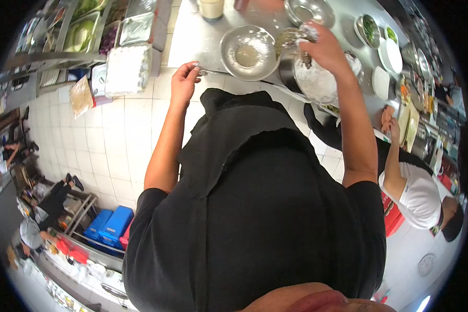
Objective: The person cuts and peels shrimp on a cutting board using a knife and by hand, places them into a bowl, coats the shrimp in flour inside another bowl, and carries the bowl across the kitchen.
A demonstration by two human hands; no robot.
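Note:
My left hand [186, 83] is at the table's front edge, its fingers pinched on the end of a thin metal handle [213, 72] that runs toward a metal bowl [248, 53] with a little pale liquid in it. My right hand [322, 48], dusted white, is over a large bowl of white flour [317, 80]. It grips something brownish and flour-coated, too indistinct to name. Another metal bowl [309, 11] stands behind it.
A container of pale liquid [211, 8] stands at the back of the steel table [192, 41]. Bowls of greens [370, 30] and white dishes [390, 54] are to the right. A co-worker [413, 192] works at the far right; trays of vegetables [83, 34] stand left.

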